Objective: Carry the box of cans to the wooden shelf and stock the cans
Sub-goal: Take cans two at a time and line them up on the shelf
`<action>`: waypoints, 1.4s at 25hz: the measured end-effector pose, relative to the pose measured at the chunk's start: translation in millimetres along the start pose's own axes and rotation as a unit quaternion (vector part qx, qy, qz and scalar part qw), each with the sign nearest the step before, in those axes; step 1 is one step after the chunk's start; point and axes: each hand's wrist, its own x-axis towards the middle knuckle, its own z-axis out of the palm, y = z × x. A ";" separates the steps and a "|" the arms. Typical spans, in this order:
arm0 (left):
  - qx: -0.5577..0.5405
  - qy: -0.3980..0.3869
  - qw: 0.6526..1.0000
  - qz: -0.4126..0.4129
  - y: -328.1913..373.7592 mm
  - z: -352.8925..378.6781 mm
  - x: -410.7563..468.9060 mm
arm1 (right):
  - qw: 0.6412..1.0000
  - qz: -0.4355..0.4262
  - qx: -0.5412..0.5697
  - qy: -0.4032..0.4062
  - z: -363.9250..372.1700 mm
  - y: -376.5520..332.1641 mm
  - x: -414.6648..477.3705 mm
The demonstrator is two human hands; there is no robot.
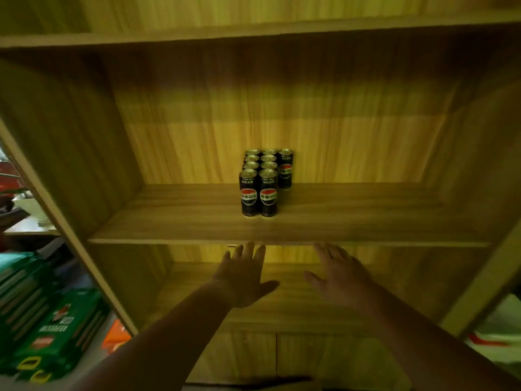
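Several black cans (260, 193) with red, white and blue logos stand upright in tight rows on the middle board of the wooden shelf (180, 218). One can (285, 172) stands alone in a third row at the back right. My left hand (242, 275) and my right hand (337, 273) are both stretched out palm down, fingers spread, just below the front edge of that board. Neither hand holds anything. The box is not in view.
Green packaged goods (53, 328) and an orange pack (114, 338) are stacked on the floor left of the shelf. Cabinet doors (276, 356) close the shelf's bottom part. A lower shelf board (296, 294) lies under my hands. White items sit at the lower right.
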 end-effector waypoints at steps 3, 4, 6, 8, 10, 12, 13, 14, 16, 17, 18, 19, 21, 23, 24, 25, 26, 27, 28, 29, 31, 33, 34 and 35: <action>-0.012 -0.019 1.000 0.018 66.4 7.8 -24.5 | 0.999 0.029 0.017 -0.020 3.1 52.0 -64.3; -0.010 -0.016 0.999 0.028 85.6 11.2 -29.5 | 0.999 0.037 0.016 -0.021 5.6 68.8 -82.4; -0.012 -0.022 0.998 0.052 125.1 19.8 -36.8 | 0.998 0.056 0.014 -0.028 9.8 103.1 -116.9; -0.019 -0.043 0.996 0.075 165.7 31.6 -40.5 | 0.995 0.087 0.021 -0.036 15.9 139.3 -148.6; -0.028 -0.065 0.992 0.101 202.6 48.4 -37.0 | 0.992 0.115 0.018 -0.039 26.0 170.5 -174.0; -0.027 -0.081 0.987 0.133 235.9 70.5 -24.4 | 0.990 0.136 0.010 -0.032 41.6 197.0 -190.1; -0.024 -0.090 0.985 0.145 249.3 81.3 -16.8 | 0.989 0.145 0.010 -0.031 50.3 207.9 -195.3; -0.024 -0.099 0.983 0.154 260.5 91.8 -8.9 | 0.987 0.154 0.013 -0.034 59.0 217.4 -199.6; -0.024 -0.115 0.977 0.179 284.5 118.3 10.8 | 0.981 0.185 0.019 -0.051 84.1 239.2 -208.4; -0.022 -0.122 0.973 0.192 294.7 133.9 21.6 | 0.978 0.199 0.017 -0.056 98.7 250.1 -212.3; -0.021 -0.131 0.970 0.203 304.2 151.7 31.8 | 0.976 0.210 0.016 -0.056 115.2 262.0 -216.1; -0.022 -0.141 0.967 0.209 312.8 169.9 41.4 | 0.974 0.219 0.014 -0.056 133.5 274.3 -218.4; -0.027 -0.170 0.961 0.218 324.2 211.8 58.5 | 0.970 0.231 0.018 -0.066 173.4 293.7 -220.4; -0.043 -0.202 0.953 0.222 333.2 260.6 72.5 | 0.967 0.240 0.033 -0.085 217.4 310.5 -219.1; -0.052 -0.214 0.950 0.219 337.1 288.7 79.4 | 0.965 0.241 0.040 -0.095 243.6 319.7 -216.2; -0.062 -0.226 0.948 0.215 341.0 318.5 86.8 | 0.964 0.240 0.045 -0.106 271.9 329.3 -212.5; -0.066 -0.237 0.947 0.208 345.5 350.5 93.4 | 0.964 0.235 0.050 -0.114 303.0 339.6 -208.8; -0.069 -0.244 0.946 0.201 349.7 383.5 98.1 | 0.964 0.231 0.055 -0.120 336.0 349.2 -206.1; -0.068 -0.250 0.946 0.195 354.4 417.9 101.4 | 0.963 0.229 0.058 -0.128 371.5 358.3 -204.7; -0.067 -0.251 0.948 0.186 358.2 449.5 103.7 | 0.962 0.227 0.058 -0.137 404.4 366.6 -203.7; -0.079 -0.264 0.947 0.164 366.6 519.2 109.1 | 0.961 0.221 0.059 -0.158 473.2 383.7 -202.8; -0.102 -0.281 0.944 0.140 379.8 597.0 120.0 | 0.958 0.213 0.066 -0.177 545.6 404.9 -201.2; -0.107 -0.286 0.944 0.124 387.2 635.9 127.7 | 0.958 0.209 0.069 -0.185 581.3 417.5 -199.3; -0.112 -0.287 0.945 0.108 395.0 672.9 134.8 | 0.957 0.207 0.074 -0.192 615.0 429.2 -197.3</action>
